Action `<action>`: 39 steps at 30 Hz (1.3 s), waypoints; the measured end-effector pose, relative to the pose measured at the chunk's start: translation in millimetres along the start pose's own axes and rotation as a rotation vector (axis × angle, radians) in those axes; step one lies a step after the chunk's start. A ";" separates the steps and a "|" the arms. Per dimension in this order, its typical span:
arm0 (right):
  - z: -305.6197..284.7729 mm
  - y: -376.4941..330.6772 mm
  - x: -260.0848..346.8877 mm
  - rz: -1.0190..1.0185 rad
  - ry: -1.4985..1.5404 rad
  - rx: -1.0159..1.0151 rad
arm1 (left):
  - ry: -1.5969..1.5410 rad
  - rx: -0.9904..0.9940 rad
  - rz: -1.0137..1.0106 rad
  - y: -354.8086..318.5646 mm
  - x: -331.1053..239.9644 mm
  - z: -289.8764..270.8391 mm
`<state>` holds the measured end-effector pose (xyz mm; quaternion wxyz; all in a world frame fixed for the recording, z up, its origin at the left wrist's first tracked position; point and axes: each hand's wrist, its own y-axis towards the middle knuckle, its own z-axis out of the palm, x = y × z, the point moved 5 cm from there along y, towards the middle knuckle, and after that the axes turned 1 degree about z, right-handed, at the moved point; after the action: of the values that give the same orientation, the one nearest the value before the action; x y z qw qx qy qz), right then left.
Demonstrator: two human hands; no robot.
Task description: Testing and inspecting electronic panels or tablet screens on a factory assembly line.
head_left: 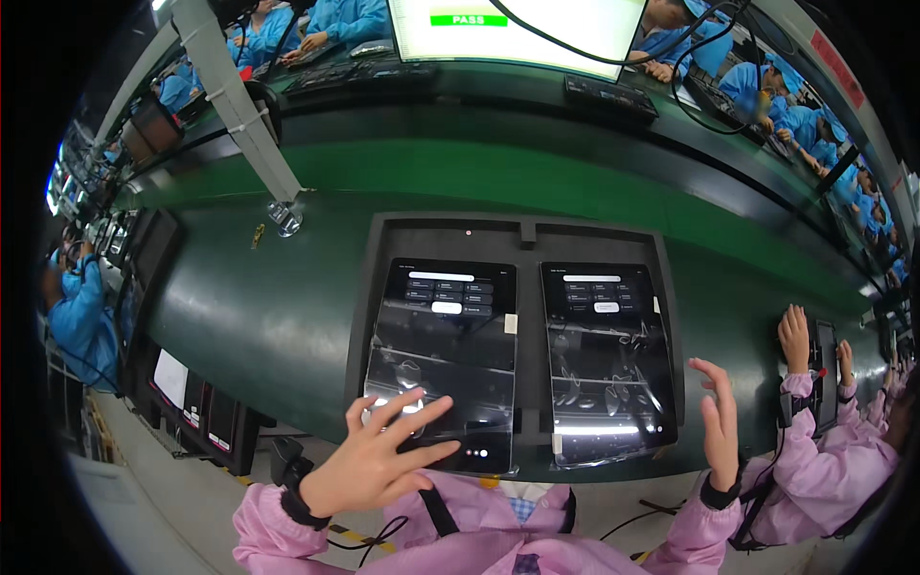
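Note:
Two tablets with lit dark screens lie side by side in a black two-bay tray (594, 240). Clear film with bubbles and creases covers both screens, and small pale stickers sit on their edges. Over the lower left part of the left tablet (450, 355) is my left hand (379, 460), fingers spread; whether a fingertip touches the glass I cannot tell. My right hand (717, 422) hovers just off the right edge of the right tablet (609, 364), its fingers apart and nothing held. Both screens show a panel of small tiles near the top.
A co-worker in pink (824, 479) handles a dark device at the right. Beyond the green bench (259, 287) stand a lit monitor (517, 38) and a keyboard (610, 96). A pale post (240, 115) rises at the left, with a metal clamp (285, 218) near its foot. Dark trays (192, 402) sit lower left.

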<state>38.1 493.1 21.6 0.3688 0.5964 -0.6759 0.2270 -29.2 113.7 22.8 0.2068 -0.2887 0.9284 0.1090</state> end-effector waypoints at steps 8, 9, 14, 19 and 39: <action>34.4 -27.9 -40.1 0.145 0.242 -0.050 | 0.053 0.061 0.076 14.4 -11.8 27.1; 36.3 -30.0 -39.8 0.121 0.218 -0.043 | 0.061 0.073 0.087 15.8 -13.0 28.6; 41.7 -34.0 -42.9 0.080 0.322 -0.018 | 0.097 0.096 0.069 16.1 -15.6 27.3; 42.6 -34.4 -44.6 0.048 0.328 -0.005 | 0.090 0.046 -0.054 17.9 -10.6 16.1; 27.1 -5.0 -11.3 -0.118 0.058 -0.144 | 0.124 -0.168 -0.230 28.4 46.5 -19.0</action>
<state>37.0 479.1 -4.7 0.4427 0.6004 -0.6431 0.1730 -86.6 107.7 21.2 0.1350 -0.4156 0.8879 0.1438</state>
